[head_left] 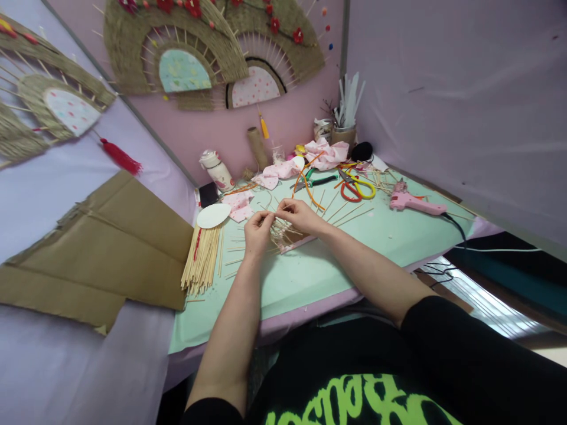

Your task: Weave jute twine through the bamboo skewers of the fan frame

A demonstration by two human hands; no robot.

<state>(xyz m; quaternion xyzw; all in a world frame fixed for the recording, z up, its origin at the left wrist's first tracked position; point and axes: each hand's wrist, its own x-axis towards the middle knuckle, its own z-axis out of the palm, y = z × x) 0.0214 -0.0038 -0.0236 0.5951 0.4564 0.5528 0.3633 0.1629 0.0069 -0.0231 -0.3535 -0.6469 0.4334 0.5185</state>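
Stick fan (283,235) is lying on the pale green tabletop (310,274), right beneath both hands, and, taken as the clock's centre, is sending thin sticks (354,217) out toward 8 and 9 o'clock on one side and between 1 and 3 on the other. The left hand (258,232) is pinching narrow at the fan's 10 o'clock side, and the right hand (300,215) is pinching narrow just beside it, near 1 o'clock; whether a stick or a fine strand is sitting between the fingertips, I cannot tell. Working neatly here is, I judge, depending on small, even pulls: one hand should be steadying the spot while the other is doing the finer handling, and neither should be pressing sideways, since slender sticks could be bending out of their spacing. The left forearm (237,307) is passing close to the 8 o'clock sticks, so it should be staying light there. Scissors (352,179) are lying at 2 o'clock, while a pink glue gun (416,203) is resting near 3, well apart.
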